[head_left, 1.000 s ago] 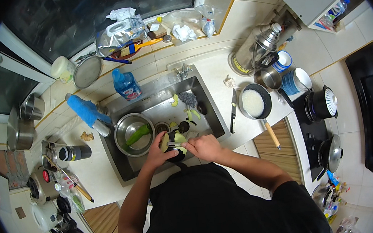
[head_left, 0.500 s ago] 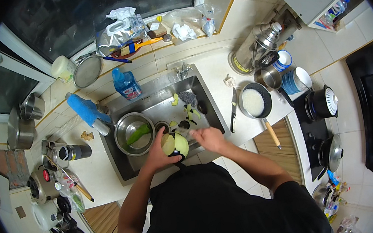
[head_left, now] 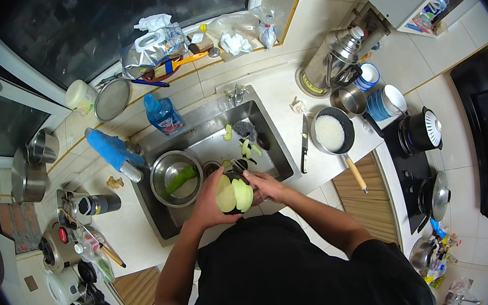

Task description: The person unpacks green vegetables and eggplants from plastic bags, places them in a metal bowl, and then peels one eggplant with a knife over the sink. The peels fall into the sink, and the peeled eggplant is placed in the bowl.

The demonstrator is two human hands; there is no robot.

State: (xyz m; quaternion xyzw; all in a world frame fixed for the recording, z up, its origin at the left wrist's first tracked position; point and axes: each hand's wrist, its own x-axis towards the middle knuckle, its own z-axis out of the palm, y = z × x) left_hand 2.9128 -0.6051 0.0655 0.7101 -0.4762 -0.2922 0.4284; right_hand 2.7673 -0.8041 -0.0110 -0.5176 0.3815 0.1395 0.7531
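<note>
Over the sink's near edge, my left hand (head_left: 206, 202) is closed round a large, partly peeled eggplant (head_left: 241, 194). Broad strips of its pale green flesh show, with dark skin left between and below. My right hand (head_left: 265, 186) is closed at the eggplant's right side; a small metal peeler (head_left: 238, 166) juts from its fingers, mostly hidden. Beyond the hands, peel strips (head_left: 248, 149) lie in the steel sink (head_left: 206, 137). A steel bowl (head_left: 159, 173) with a green pepper (head_left: 181, 178) in it sits at the sink's left.
Right of the sink lie a knife (head_left: 304, 145) and a pot of white rice (head_left: 331, 133), its handle jutting past the counter edge. A thermos flask (head_left: 330, 64) stands behind. A blue bottle (head_left: 164, 114) and a blue cloth (head_left: 108, 147) are at the sink's back left.
My right hand has moved left and in against the eggplant, from a spot apart from it. The eggplant has turned in my left hand, showing more pale flesh.
</note>
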